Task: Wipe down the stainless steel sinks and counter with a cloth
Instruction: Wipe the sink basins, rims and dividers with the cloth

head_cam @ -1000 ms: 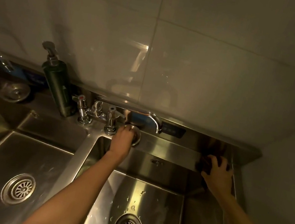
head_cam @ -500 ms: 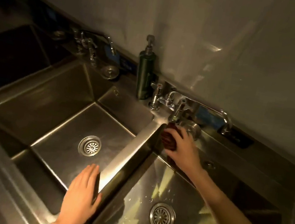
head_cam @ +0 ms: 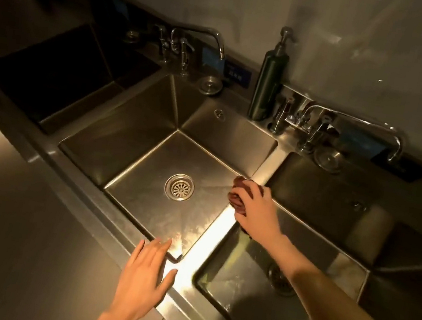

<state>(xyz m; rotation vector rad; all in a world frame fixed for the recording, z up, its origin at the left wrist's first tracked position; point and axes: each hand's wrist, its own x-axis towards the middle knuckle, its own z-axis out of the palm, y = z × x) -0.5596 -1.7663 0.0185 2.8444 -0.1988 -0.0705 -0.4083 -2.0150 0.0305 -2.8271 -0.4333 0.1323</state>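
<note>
Dim warm light; glare on sink divider [head_cam: 215, 233]; dark corners.

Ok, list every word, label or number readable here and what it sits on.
Nothing is legible.
Dark label: pale characters, too blurred to read.
Left blue plate: blurred, unreadable.
Right blue plate: blurred, unreadable.
Green pump bottle: no label visible.

commercial kitchen: triple steel sinks [head_cam: 136, 130]
</note>
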